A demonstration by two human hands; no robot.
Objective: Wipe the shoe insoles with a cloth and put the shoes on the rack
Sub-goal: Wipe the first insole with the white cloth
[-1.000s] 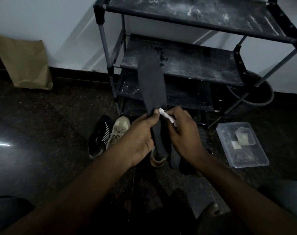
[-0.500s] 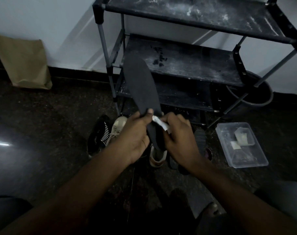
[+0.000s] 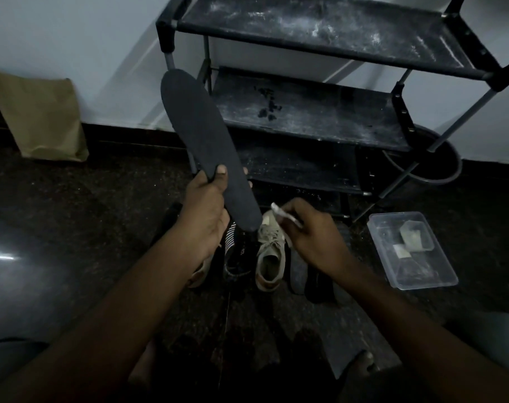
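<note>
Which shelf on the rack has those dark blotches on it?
The middle shelf: a cluster of dark blotches sits near its left end. The top shelf shows only pale dusty smears; the bottom shelf, none visible.

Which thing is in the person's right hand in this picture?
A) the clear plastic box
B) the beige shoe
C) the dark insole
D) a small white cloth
D: the right hand pinches a small white cloth, held apart from the dark insole, which the left hand grips.
</note>
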